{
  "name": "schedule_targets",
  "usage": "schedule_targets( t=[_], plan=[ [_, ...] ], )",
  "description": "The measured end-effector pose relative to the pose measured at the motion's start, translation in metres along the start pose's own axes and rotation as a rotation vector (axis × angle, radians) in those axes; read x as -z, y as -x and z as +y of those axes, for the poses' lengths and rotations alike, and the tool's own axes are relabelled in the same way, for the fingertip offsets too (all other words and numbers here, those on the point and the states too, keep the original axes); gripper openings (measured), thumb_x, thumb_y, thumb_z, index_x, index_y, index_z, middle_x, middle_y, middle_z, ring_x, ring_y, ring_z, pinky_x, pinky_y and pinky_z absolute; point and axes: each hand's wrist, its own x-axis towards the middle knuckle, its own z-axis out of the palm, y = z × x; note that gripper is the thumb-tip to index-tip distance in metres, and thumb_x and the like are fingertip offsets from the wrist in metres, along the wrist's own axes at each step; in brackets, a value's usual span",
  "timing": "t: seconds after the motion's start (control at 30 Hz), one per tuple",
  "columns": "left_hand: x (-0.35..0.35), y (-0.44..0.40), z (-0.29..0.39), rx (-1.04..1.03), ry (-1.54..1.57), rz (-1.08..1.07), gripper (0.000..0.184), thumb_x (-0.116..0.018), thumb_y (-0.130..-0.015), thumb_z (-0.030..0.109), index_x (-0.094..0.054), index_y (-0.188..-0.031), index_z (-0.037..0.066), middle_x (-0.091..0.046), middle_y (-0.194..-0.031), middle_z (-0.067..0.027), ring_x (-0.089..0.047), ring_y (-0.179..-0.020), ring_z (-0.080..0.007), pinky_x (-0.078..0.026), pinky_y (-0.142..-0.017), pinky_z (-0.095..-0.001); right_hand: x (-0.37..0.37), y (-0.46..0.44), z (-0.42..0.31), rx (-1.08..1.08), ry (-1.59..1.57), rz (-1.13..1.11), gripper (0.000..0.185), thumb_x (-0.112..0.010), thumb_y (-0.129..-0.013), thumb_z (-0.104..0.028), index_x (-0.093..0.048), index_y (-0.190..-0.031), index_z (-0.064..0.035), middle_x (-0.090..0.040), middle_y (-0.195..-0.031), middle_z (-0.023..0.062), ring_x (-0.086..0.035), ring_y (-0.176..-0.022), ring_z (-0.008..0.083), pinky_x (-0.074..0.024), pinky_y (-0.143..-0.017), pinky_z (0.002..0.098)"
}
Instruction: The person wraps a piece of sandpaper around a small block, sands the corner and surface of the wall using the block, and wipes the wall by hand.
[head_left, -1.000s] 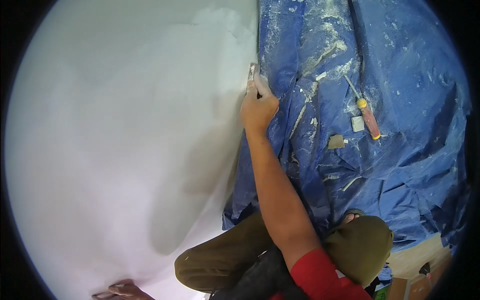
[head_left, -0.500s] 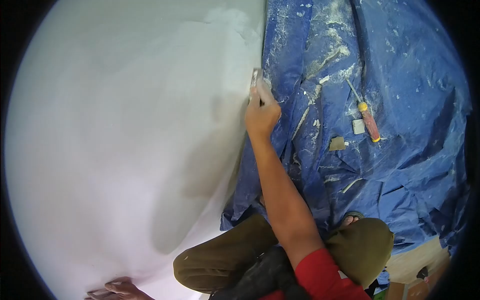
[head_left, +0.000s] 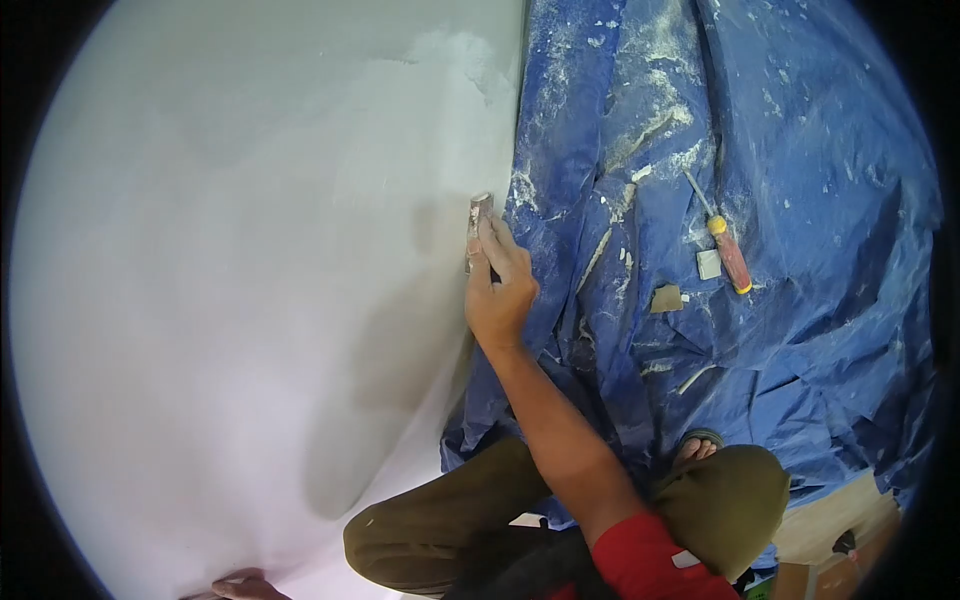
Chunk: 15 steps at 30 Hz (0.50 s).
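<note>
My right hand point(head_left: 500, 290) is closed around a small brown, dust-covered sanding block point(head_left: 480, 208). It presses the block against the pale wall point(head_left: 250, 250), close to the wall's lower edge where the blue tarp point(head_left: 820, 120) begins. At the bottom left, my left hand point(head_left: 245, 586) rests on the wall, partly cut off by the frame edge. The fingers I can see there are stretched out, with nothing visible in them.
On the tarp lie a screwdriver point(head_left: 730, 250) with a red and yellow handle, a small white square piece point(head_left: 708, 264) and a brown scrap point(head_left: 666, 298). White dust and crumbs cover its folds. My bent knees point(head_left: 720, 505) are close below.
My right hand has slid the sanding block down along the wall, toward my body and slightly left. My left hand has dropped a little further out of view.
</note>
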Motion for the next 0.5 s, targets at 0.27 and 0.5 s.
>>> schedule_targets(
  t=[0.27, 0.5],
  plan=[
    [0.002, 0.001, -0.001, -0.010, 0.024, -0.006, 0.080, -0.043, -0.109, 0.054, -0.031, -0.161, -0.005, -0.015, -0.170, -0.0343, -0.015, -0.157, -0.0526, -0.018, -0.121, -0.0701, -0.013, -0.032, 0.005, -0.138, -0.195, 0.109, 0.032, -0.064, -0.097, -0.002, -0.073, -0.127, 0.0035, -0.072, -0.130, 0.0238, -0.071, -0.120, 0.0360, -0.0527, -0.103, 0.0396],
    [0.002, 0.001, -0.004, -0.017, 0.057, 0.015, 0.080, -0.048, -0.108, 0.053, -0.032, -0.160, -0.007, -0.015, -0.170, -0.0346, -0.015, -0.157, -0.0527, -0.019, -0.121, -0.0691, -0.002, -0.054, 0.000, -0.218, -0.170, 0.025, 0.029, -0.065, -0.096, -0.004, -0.075, -0.122, 0.0030, -0.073, -0.125, 0.0238, -0.071, -0.109, 0.0387, -0.0529, -0.097, 0.0432]
  ],
)
